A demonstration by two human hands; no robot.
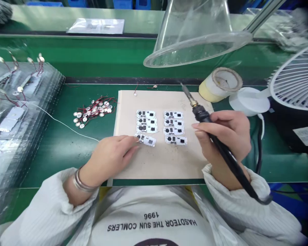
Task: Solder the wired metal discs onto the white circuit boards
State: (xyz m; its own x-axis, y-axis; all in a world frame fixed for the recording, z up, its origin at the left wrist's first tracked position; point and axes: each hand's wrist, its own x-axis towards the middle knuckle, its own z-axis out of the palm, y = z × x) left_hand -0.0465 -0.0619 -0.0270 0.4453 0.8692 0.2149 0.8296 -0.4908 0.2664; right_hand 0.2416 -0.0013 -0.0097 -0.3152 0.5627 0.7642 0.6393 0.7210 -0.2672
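Observation:
My right hand (224, 131) is closed around the black handle of a soldering iron (202, 112), tip raised and pointing up-left above the beige work board (164, 164). My left hand (112, 155) rests on the board's left edge, fingers pinched at a small white circuit board (146, 139), the lowest of the left column. A thin solder wire (66, 126) runs from that hand across the green mat. Two columns of several small circuit boards (173, 127) lie side by side on the beige board.
A pile of round metal discs with red wires (93, 111) lies left of the board. Stacked clear trays (12, 112) stand at far left. A clear fume hood (195, 37), a yellow sponge holder (219, 85) and a white fan (295, 78) stand behind and right.

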